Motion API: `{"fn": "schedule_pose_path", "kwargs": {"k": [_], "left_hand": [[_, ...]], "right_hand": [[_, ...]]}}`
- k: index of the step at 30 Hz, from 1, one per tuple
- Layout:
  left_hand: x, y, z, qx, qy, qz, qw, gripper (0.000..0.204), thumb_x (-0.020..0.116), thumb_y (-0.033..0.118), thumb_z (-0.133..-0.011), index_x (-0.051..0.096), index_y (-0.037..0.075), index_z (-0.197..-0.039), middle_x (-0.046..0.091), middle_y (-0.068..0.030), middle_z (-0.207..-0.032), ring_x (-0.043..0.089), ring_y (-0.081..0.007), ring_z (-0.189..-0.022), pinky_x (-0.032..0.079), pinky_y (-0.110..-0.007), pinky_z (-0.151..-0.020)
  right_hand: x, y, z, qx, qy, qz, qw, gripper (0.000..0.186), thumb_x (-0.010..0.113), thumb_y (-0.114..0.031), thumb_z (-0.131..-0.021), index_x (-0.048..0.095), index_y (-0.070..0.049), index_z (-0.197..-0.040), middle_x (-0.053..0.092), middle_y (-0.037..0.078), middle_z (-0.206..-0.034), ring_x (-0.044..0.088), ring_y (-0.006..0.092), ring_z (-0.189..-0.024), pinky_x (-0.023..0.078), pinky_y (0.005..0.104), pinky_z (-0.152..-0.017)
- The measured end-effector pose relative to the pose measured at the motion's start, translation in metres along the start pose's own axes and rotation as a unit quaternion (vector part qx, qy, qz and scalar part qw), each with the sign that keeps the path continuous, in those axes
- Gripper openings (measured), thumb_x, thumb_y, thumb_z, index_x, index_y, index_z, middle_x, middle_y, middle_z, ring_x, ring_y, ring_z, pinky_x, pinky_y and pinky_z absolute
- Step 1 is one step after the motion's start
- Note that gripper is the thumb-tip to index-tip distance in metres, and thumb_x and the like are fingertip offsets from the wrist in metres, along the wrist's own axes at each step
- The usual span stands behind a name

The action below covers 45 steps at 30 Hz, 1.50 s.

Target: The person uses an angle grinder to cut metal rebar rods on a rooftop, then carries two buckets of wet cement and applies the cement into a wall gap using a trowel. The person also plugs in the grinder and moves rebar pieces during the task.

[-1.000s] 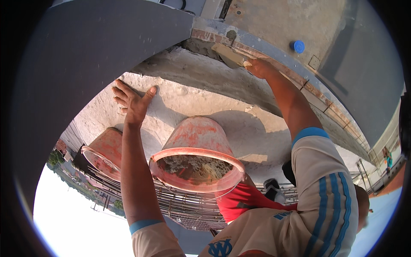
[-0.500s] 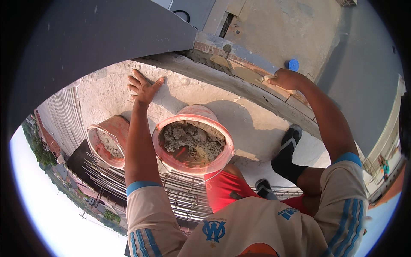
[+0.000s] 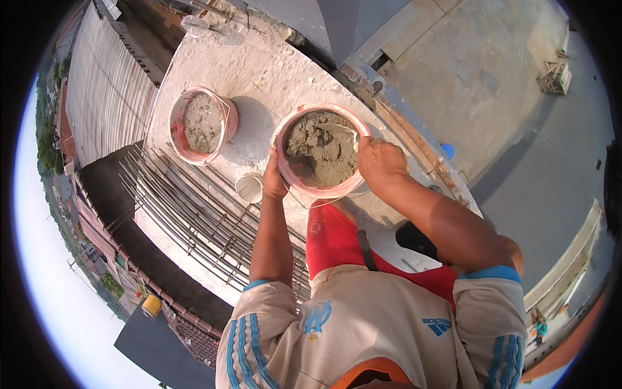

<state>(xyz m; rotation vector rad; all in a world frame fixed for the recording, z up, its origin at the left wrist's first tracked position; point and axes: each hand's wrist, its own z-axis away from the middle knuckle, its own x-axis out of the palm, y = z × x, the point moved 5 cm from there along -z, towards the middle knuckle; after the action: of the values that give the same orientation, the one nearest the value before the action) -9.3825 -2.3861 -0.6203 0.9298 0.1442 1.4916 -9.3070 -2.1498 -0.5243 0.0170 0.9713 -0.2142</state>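
Note:
A reddish bucket (image 3: 283, 183) of wet grey mortar (image 3: 334, 152) stands before me on the concrete. My left hand (image 3: 275, 175) grips its left side at the rim. At the right rim, my right hand (image 3: 383, 162) is closed around a trowel (image 3: 354, 139). Only a bit of the trowel's metal shows, dipping into the mortar; its handle is hidden in my fist. The bucket's thin wire handle hangs down on the near side.
Left of it stands a second reddish bucket (image 3: 231, 123) with mortar, and a small white pail (image 3: 249, 188). Steel bars (image 3: 194, 220) lie along the slab's left edge, which drops toward roofs. A low brick ledge (image 3: 414, 139) with a blue round object (image 3: 448, 151) runs along the right.
My right hand has come from the ledge to the bucket's right rim. My left hand has left the concrete surface and now holds the bucket's left side. The view has shifted.

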Motion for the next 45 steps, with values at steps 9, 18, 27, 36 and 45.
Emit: {"fn": "schedule_pose_path", "kwargs": {"k": [9,18,27,36,45], "left_hand": [[0.057,0.009,0.014,0.073,0.048,-0.084,0.993,0.051,0.060,0.007,-0.085,0.048,-0.003,-0.134,0.059,-0.0109,-0.120,0.057,-0.0204,-0.108,0.046,-0.034,-0.095],[0.113,0.018,0.012,0.150,-0.036,-0.206,0.966,0.050,0.061,0.011,-0.089,0.050,-0.001,-0.136,0.054,-0.0062,-0.131,0.049,-0.0165,-0.120,0.035,-0.030,-0.105],[0.099,0.021,0.015,0.141,0.008,-0.226,0.964,0.048,0.061,0.014,-0.091,0.051,-0.002,-0.135,0.060,-0.0071,-0.123,0.053,-0.0144,-0.112,0.040,-0.030,-0.100],[0.062,0.040,-0.011,0.108,-0.008,-0.198,0.974,0.042,0.062,0.021,-0.092,0.057,-0.004,-0.125,0.063,-0.0085,-0.113,0.058,-0.0146,-0.099,0.048,-0.029,-0.088],[-0.016,0.017,-0.022,0.027,-0.005,-0.049,0.998,0.050,0.054,0.031,-0.097,0.047,-0.001,-0.136,0.054,-0.0106,-0.130,0.053,-0.0218,-0.116,0.042,-0.036,-0.100]], "right_hand": [[-0.018,0.035,0.062,-0.058,-0.053,-0.015,0.997,0.020,0.051,-0.009,-0.087,0.056,0.001,-0.104,0.069,0.018,-0.087,0.069,0.0295,-0.080,0.056,0.0385,-0.067],[0.062,0.048,0.076,-0.008,-0.153,-0.238,0.959,0.050,0.064,-0.012,-0.074,0.053,0.003,-0.120,0.066,0.026,-0.096,0.065,0.0397,-0.096,0.051,0.0460,-0.083],[0.102,-0.010,0.057,-0.003,-0.142,-0.408,0.902,0.047,0.067,-0.019,-0.073,0.058,0.006,-0.112,0.063,0.029,-0.103,0.063,0.0400,-0.097,0.050,0.0439,-0.081],[0.066,-0.005,0.062,0.002,-0.271,-0.581,0.767,0.055,0.065,-0.016,-0.076,0.051,0.007,-0.124,0.063,0.012,-0.080,0.062,0.0176,-0.060,0.049,0.0329,-0.052],[0.067,-0.013,0.051,-0.034,-0.305,-0.546,0.779,0.053,0.065,-0.015,-0.074,0.053,0.002,-0.123,0.060,0.011,-0.075,0.059,0.0166,-0.054,0.047,0.0320,-0.047]]}}
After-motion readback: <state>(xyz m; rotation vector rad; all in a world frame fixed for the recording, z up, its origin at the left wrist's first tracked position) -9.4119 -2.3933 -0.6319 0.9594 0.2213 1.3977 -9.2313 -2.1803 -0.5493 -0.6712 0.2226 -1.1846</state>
